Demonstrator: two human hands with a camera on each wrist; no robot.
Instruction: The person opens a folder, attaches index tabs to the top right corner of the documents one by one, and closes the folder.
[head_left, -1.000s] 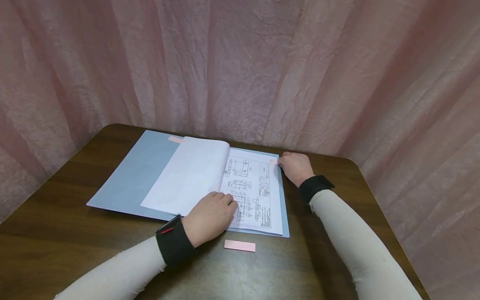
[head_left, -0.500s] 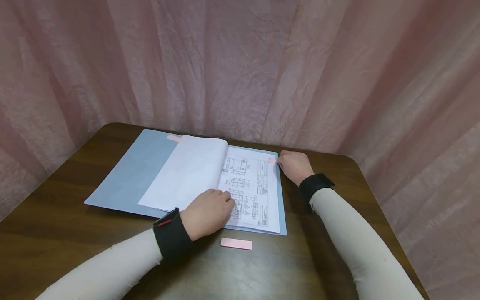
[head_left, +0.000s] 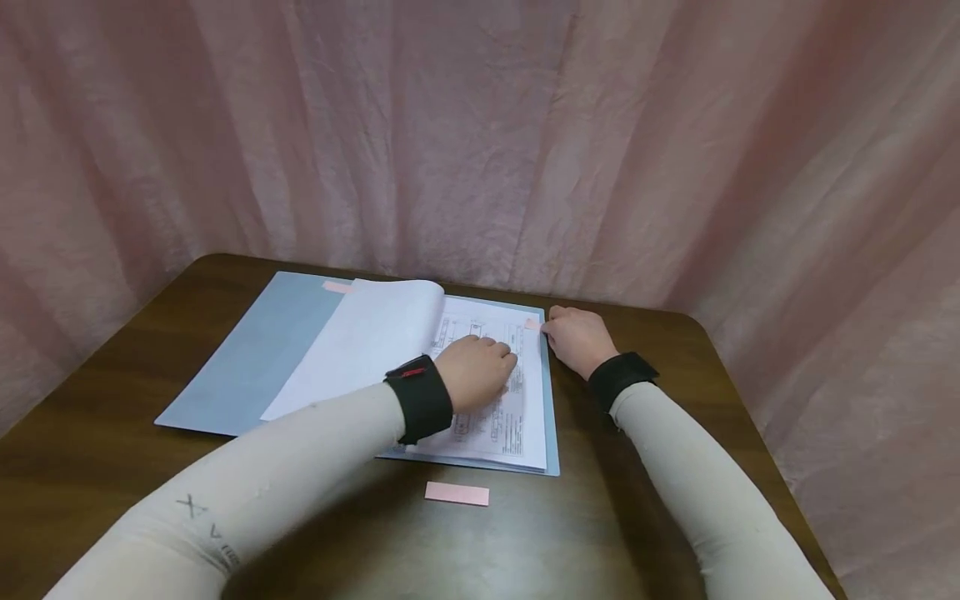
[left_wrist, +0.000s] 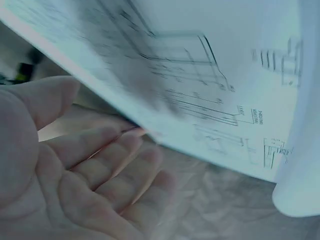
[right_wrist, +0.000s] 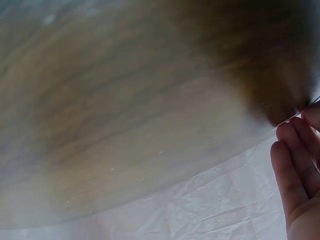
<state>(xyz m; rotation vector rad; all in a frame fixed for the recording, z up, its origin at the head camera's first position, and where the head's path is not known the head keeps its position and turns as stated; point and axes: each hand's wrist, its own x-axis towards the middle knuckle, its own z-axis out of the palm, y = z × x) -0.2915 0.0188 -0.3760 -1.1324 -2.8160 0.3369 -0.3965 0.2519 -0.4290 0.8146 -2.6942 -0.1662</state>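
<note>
A light blue folder [head_left: 225,358] lies spread on the table. Its white sheets are bound along the middle, and one turned sheet [head_left: 360,333] curls over to the left. The sheet on the right carries a technical drawing [head_left: 510,429]. My left hand [head_left: 476,371] is over this drawing; in the left wrist view its fingers [left_wrist: 115,155] are extended and loosely bent, holding nothing. At the upper right edge, my right hand [head_left: 577,337] pinches the drawing sheet's thin edge, beside a small pink sticky note [head_left: 531,323]. What exactly lies under the right fingertips is hidden.
A pink sticky-note pad [head_left: 457,493] lies on the brown wooden table [head_left: 525,533] in front of the folder. Another pink sticky note [head_left: 337,287] shows at the turned sheet's upper edge. A pink curtain [head_left: 480,142] hangs behind the table.
My left hand has moved from the lower part of the drawing up and right toward my right hand. The right hand stays at the sheet's edge. The view has shifted slightly.
</note>
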